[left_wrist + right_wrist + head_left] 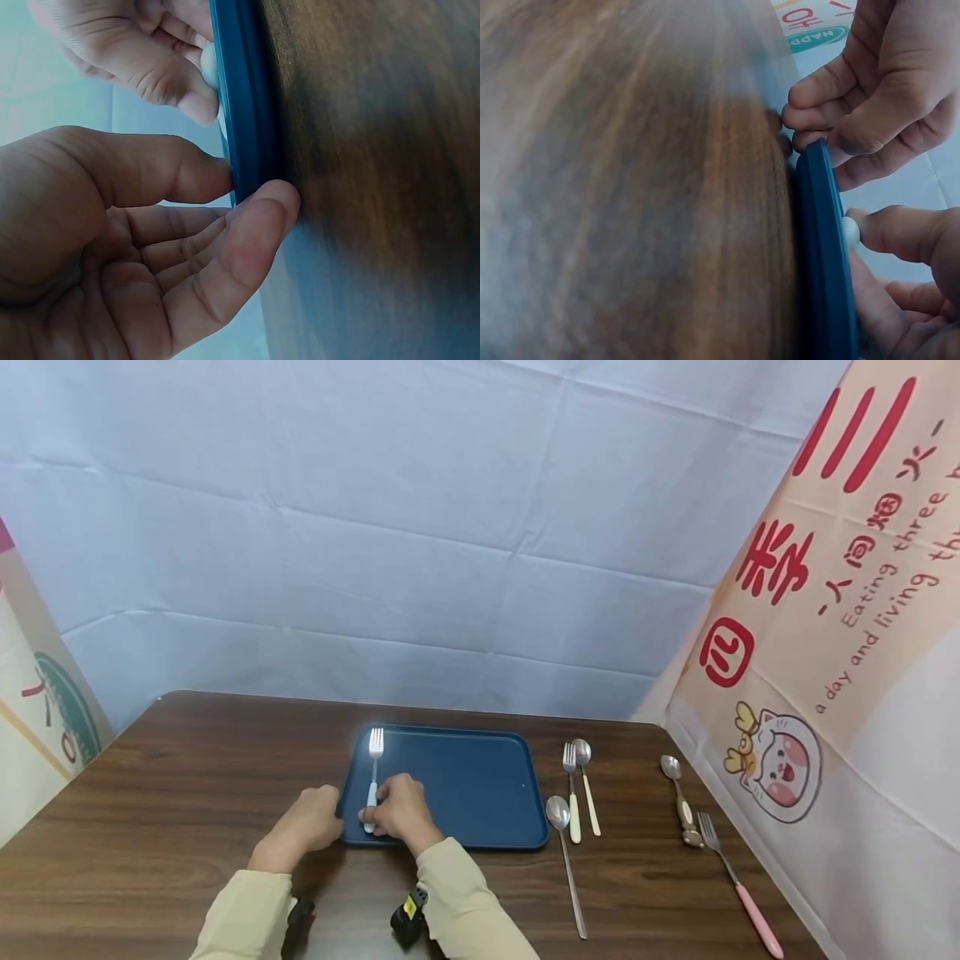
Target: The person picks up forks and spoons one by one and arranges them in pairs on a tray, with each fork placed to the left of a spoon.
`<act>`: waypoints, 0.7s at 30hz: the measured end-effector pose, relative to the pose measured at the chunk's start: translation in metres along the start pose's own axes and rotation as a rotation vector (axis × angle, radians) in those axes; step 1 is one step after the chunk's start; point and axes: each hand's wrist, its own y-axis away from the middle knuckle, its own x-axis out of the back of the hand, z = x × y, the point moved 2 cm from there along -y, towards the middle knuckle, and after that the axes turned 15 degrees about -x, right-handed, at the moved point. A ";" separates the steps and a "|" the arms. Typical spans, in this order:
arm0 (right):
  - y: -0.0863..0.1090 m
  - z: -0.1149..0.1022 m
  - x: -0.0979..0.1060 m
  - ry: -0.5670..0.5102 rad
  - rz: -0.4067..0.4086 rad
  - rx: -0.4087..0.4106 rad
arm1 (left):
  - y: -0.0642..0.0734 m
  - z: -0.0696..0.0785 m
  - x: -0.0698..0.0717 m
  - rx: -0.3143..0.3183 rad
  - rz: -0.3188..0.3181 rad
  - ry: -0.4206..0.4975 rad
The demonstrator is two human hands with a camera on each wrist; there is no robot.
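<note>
A dark blue rectangular tray lies on the wooden table. On its left side is a fork with a pale handle, tines pointing away from me. My right hand pinches that handle near its lower end between thumb and fingers. In the right wrist view the handle's rounded white end shows at the thumb tip, just over the tray rim. My left hand holds the tray's near left corner, its thumb on the rim and a fingertip at the outer side, as the left wrist view shows.
Right of the tray lie a fork, a small spoon and a long metal spoon. Farther right are a spoon with a decorated handle and a pink-handled fork. A white cloth hangs behind the table.
</note>
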 end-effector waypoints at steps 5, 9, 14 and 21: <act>-0.002 0.000 -0.003 -0.023 -0.002 0.000 | 0.000 -0.001 0.000 0.010 -0.015 -0.004; -0.002 0.000 -0.007 -0.084 -0.022 -0.014 | 0.000 -0.002 0.000 0.009 -0.012 -0.006; -0.004 0.002 -0.010 -0.137 -0.027 -0.041 | 0.000 0.000 0.000 0.013 -0.018 0.003; -0.004 0.001 -0.009 -0.175 -0.047 -0.034 | 0.001 0.002 0.002 0.013 -0.014 0.007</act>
